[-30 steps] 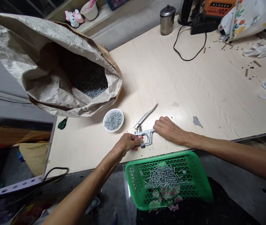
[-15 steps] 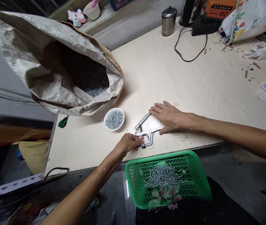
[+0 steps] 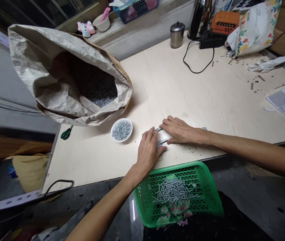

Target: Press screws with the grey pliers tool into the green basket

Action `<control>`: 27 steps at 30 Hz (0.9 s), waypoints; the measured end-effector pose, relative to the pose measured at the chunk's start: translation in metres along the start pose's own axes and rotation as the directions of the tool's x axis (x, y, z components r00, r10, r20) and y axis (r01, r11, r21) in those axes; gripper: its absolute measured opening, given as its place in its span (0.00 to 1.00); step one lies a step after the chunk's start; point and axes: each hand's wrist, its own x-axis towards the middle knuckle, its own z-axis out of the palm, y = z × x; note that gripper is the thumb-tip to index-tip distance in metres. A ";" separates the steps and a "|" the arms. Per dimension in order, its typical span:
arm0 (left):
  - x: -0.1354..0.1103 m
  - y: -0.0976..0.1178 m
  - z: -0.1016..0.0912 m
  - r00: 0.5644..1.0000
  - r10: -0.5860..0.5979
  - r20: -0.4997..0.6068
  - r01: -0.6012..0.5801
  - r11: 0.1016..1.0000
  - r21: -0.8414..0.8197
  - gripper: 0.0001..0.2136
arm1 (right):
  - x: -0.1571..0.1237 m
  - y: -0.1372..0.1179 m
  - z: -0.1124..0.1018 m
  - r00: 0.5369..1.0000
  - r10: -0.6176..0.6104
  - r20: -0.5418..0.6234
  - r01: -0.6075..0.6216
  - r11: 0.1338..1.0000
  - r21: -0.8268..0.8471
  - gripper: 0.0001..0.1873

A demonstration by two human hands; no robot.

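Note:
A metal hand press plier (image 3: 162, 141) lies on the pale wooden table (image 3: 207, 93) near its front edge, mostly covered by my hands. My left hand (image 3: 148, 152) lies flat over the plier's head, fingers stretched out. My right hand (image 3: 180, 130) is closed round the two handles, fingers over the upper one and thumb against the lower one. A white bowl (image 3: 121, 130) of small metal pieces stands just left of my left hand. Below the table edge a green basket (image 3: 202, 197) holds a heap of similar metal pieces.
A big woven sack (image 3: 57, 67) of metal pieces lies open at the table's left. Green scissors (image 3: 67, 133) lie beside it. At the back stand a steel canister (image 3: 177, 34), a kettle, an orange device (image 3: 224, 22) with a black cord (image 3: 195, 68), and a floral bag (image 3: 255, 28). A grey tray (image 3: 283, 100) sits far right.
My left hand left its pinch at the plier's jaw and now lies flat over the head. My right hand slid in and closed on the handles, which have come together.

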 end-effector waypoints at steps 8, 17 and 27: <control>0.042 -0.003 0.005 0.970 0.133 0.203 -0.160 0.979 0.123 0.21 | -0.008 -0.001 -0.010 0.994 0.090 0.054 -0.089 0.996 -0.017 0.23; 0.044 0.000 0.009 0.973 0.146 0.177 -0.152 0.988 0.022 0.08 | -0.008 -0.008 -0.005 0.994 0.055 0.095 -0.056 0.998 0.001 0.06; -0.013 0.028 0.041 0.976 0.189 -0.106 -0.183 0.981 0.067 0.11 | -0.008 0.025 -0.010 0.996 -0.052 0.065 0.046 0.995 0.090 0.09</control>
